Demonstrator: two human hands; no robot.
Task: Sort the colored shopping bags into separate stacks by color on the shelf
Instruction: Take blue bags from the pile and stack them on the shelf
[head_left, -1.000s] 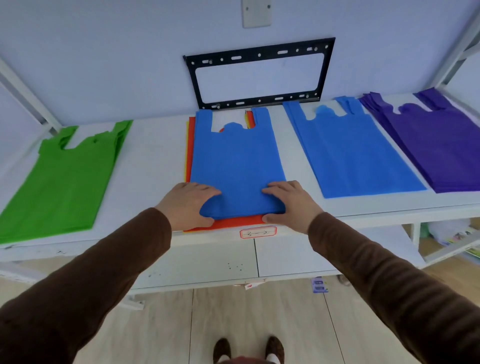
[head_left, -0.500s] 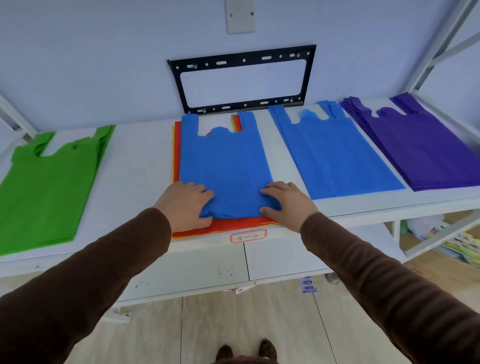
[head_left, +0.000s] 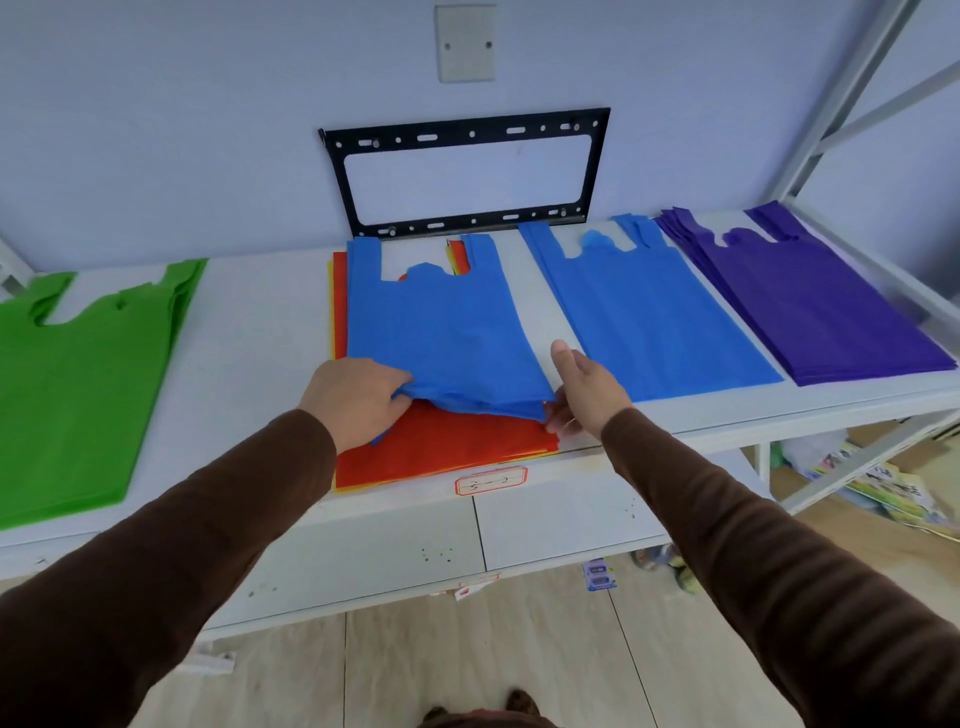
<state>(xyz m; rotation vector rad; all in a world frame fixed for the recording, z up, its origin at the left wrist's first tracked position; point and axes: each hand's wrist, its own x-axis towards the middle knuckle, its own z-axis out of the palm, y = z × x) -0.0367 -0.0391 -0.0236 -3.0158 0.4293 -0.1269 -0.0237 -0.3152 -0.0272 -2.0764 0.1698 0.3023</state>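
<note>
A blue bag (head_left: 441, 332) lies on top of the mixed pile (head_left: 447, 441), whose upper visible layer is red with yellow edges beneath. My left hand (head_left: 353, 400) grips the blue bag's near left corner and lifts it off the red bag. My right hand (head_left: 582, 389) holds the bag's near right corner from below, thumb up. To the right lie a blue stack (head_left: 644, 312) and a purple stack (head_left: 810, 301). A green stack (head_left: 78, 379) lies at the far left.
All stacks lie on a white shelf (head_left: 249, 322). A black metal bracket (head_left: 467, 171) hangs on the wall behind the pile. A shelf post (head_left: 831, 104) rises at the right. Papers and small items lie on the floor (head_left: 883, 483) below right.
Both hands lay flat on the blue bag's near edge before. Now they have pinched its near corners and raised that edge, baring more of the red bag beneath.
</note>
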